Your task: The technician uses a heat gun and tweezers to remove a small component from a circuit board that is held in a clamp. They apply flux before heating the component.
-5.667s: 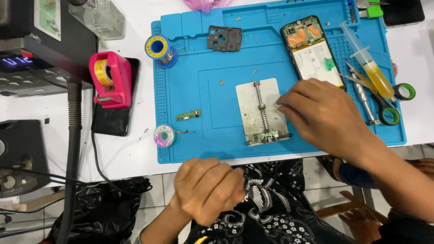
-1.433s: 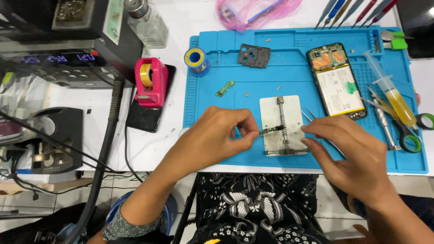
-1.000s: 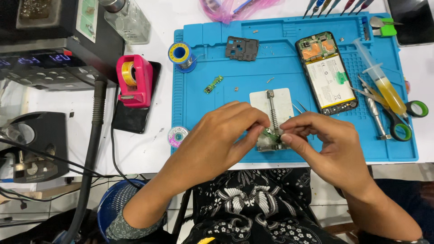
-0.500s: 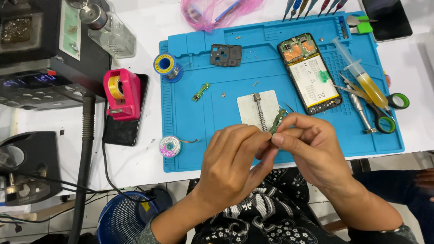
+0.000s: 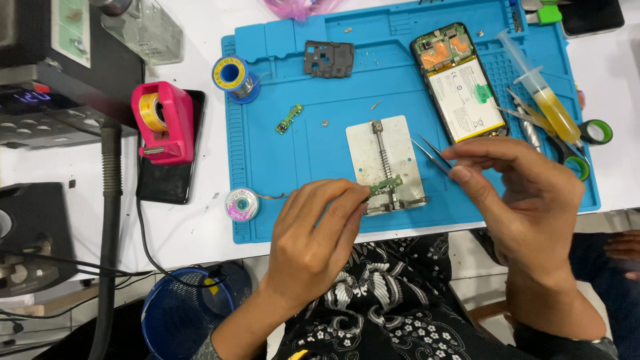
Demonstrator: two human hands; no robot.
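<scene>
While the left hand (image 5: 313, 233) pinches a small green circuit board (image 5: 385, 185) at the metal holder (image 5: 385, 163), the right hand (image 5: 517, 193), gripping tweezers (image 5: 432, 152), likely needs steady, fine aim toward that board.

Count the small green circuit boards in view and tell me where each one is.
2. One small green board is pinched in the left hand over the metal holder plate. The other lies loose on the blue mat, left of the plate. More may be hidden under the hands.
</scene>
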